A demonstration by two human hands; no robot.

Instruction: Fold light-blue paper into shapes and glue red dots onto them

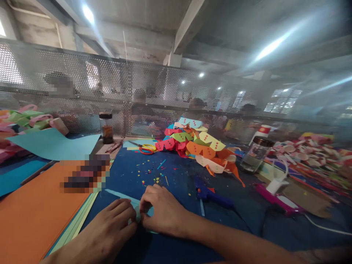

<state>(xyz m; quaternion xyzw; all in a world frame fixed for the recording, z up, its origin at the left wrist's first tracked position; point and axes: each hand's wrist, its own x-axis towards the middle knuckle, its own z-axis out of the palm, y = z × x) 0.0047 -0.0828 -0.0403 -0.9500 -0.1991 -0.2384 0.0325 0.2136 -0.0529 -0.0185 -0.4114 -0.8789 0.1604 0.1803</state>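
Low in the middle of the head view, my left hand [110, 225] and my right hand [166, 212] come close together over the blue tabletop. Their curled fingers grip a piece of light blue paper [118, 194], which pokes out past the left fingertips as a narrow strip. Much of the paper is hidden under the fingers. Right of my right hand lies a blue glue gun [214, 196], near a thin blue paper strip [202, 208]. Small paper scraps [156, 179] are scattered beyond the hands, in front of yellow-and-red-handled scissors [147, 148].
Folded paper shapes [202, 150] are heaped at the back. Orange sheets [35, 209] cover the left side, with a jar [106, 128] behind. To the right stand another jar [255, 154], a magenta power strip [279, 200] and a pile of paper pieces [299, 152]. A perforated metal screen [112, 84] rises behind.
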